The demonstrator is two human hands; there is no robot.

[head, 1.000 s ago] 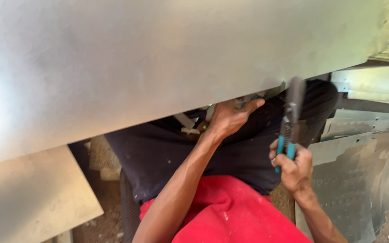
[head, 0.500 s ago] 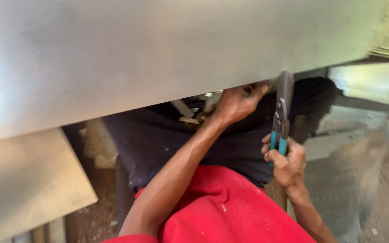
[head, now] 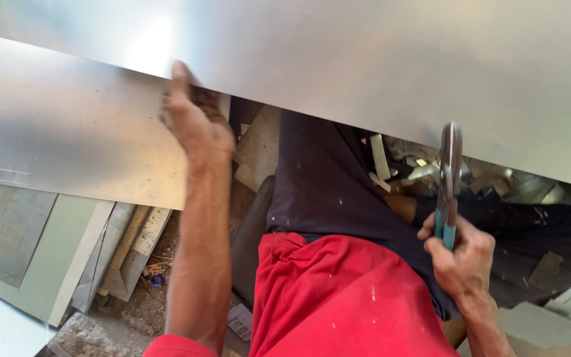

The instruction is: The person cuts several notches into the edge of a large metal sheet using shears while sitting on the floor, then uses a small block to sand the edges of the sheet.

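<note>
A large grey metal sheet (head: 378,66) spans the top of the view, its lower edge running down to the right. My left hand (head: 193,119) grips that edge at the left, fingers curled over it. My right hand (head: 460,254) is shut on tin snips with blue handles (head: 449,178). The snips point up, and their blades reach the sheet's edge at the right. I sit in a red shirt (head: 345,297) and dark trousers (head: 325,178) under the sheet.
A second metal sheet (head: 67,139) lies lower at the left. Flat boards and panels (head: 54,258) rest on the ground at lower left. Metal offcuts (head: 424,165) are scattered by my legs. More grey pieces (head: 563,317) sit at lower right.
My left hand has moved left along the sheet's edge, from near the snips to the far left. The view has swung left. The snips stay upright at the edge.
</note>
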